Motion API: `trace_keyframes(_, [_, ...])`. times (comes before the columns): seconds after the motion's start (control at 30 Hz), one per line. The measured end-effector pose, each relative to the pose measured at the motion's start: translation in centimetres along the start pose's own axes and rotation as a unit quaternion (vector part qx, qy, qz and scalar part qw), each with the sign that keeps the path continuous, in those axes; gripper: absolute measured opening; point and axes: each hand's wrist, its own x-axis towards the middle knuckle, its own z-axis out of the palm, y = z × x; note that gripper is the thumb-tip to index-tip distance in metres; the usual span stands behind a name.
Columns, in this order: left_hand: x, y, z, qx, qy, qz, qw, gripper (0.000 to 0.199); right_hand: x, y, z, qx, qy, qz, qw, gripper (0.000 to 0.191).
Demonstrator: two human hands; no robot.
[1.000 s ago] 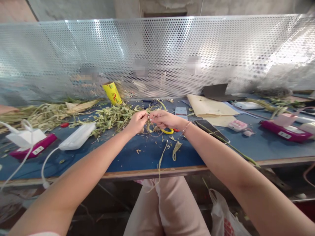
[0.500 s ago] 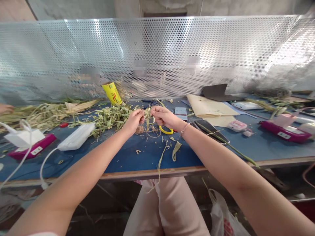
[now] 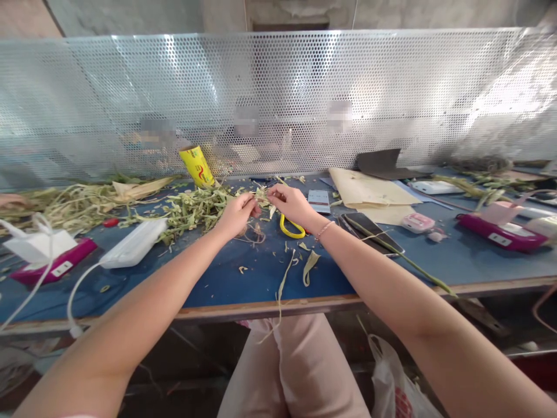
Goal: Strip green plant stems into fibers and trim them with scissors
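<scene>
My left hand (image 3: 237, 217) is bent over the middle of the blue table, thumb and fingers pinched around a thin bit of dried plant. Facing it, a short gap away, my right hand (image 3: 290, 204) has its fingers curled with the tips drawn together; what they hold is too small to make out. Pale dried plant pieces (image 3: 261, 193) show between and behind the fingertips. A heap of greenish dried stalks (image 3: 195, 208) lies left of my left hand. Under my right hand is a yellow loop handle (image 3: 292, 231). Thin brown string (image 3: 256, 235) lies below my left hand.
A yellow tube (image 3: 197, 166) leans near the perforated metal screen (image 3: 282, 75). At left are a white power bank (image 3: 136, 244) and a magenta power strip (image 3: 54, 262). A phone (image 3: 374, 235), brown paper (image 3: 369, 188) and pink case (image 3: 418, 222) lie at right. Another person's hand (image 3: 13, 201) shows far left.
The fingers of both hands have loosened a little from their tight pinch. More of the yellow handle shows beneath my right hand.
</scene>
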Motion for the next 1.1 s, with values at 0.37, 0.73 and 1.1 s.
trace_keyframes(0.37, [-0.7, 1.3, -0.8, -0.151, -0.099, -0.072, 0.981, 0.021, 0.2, 1.2, -0.7, -0.061, 0.052, 0.014, 0.997, 0.019])
trace_keyframes(0.73, [-0.1, 0.0, -0.7, -0.082, -0.045, 0.006, 0.996, 0.019, 0.0, -1.1, 0.3, 0.377, -0.081, 0.139, 0.912, 0.041])
trace_keyframes(1.1, [0.3, 0.2, -1.3, 0.106, 0.035, 0.085, 0.99, 0.023, -0.3, -1.4, 0.8, 0.335, -0.103, 0.126, 0.928, 0.033])
